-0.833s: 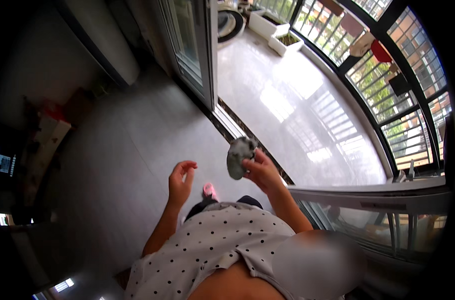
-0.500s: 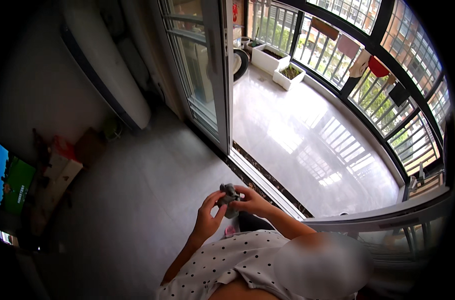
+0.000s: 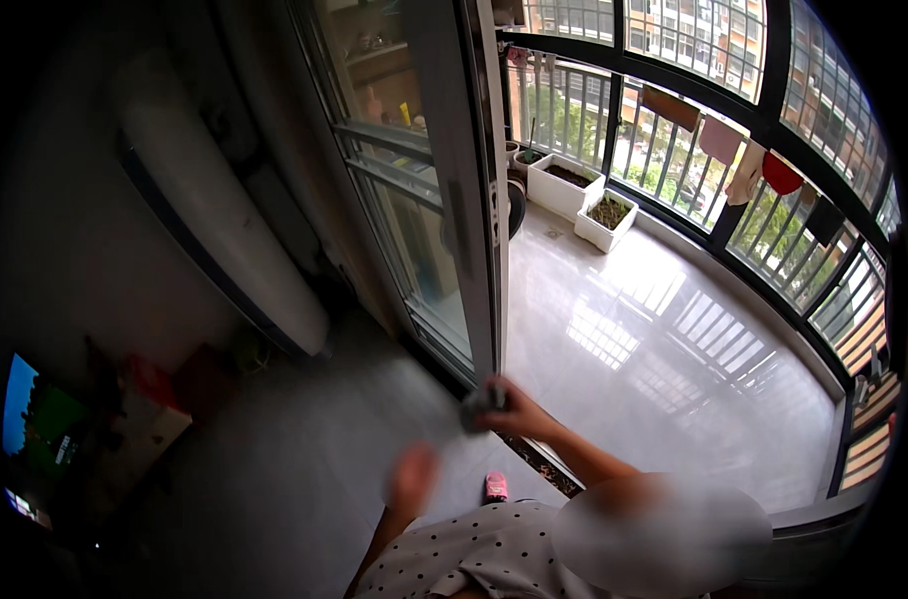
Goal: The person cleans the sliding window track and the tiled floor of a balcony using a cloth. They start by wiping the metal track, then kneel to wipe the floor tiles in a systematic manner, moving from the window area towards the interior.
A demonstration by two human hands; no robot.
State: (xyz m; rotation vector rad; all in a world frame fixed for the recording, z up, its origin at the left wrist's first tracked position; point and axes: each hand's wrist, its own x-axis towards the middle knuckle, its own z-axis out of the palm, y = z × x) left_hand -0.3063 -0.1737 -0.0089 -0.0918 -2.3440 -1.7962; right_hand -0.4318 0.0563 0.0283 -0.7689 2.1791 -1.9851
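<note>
Nearest, a polka-dot shirt (image 3: 474, 559) at the lower edge, and below it a small pink slipper (image 3: 496, 486) on the grey floor (image 3: 274, 479). Left hand (image 3: 411, 479) blurred, hanging free above the floor with nothing seen in it; how far open, cannot tell. A little further, right hand (image 3: 514, 411) stretched forward, fingers closed around a small grey cloth (image 3: 479, 407), bunched into a crumpled lump, soft-looking, mostly hidden by the fingers. Cloth held just at the lower part of the sliding door frame (image 3: 479, 200), close to the door track (image 3: 534, 464); touching the frame or only near it, not clear.

Possible trouble, as a judgement only: the cloth slipping out of a loose pinch and falling into the track, or the fingers getting caught beside the frame edge if the door slides.

Beyond, the shiny balcony floor (image 3: 653, 369), two white planter boxes (image 3: 584, 200) by the railing (image 3: 673, 130), and clothes hung (image 3: 763, 175) along the bars.
</note>
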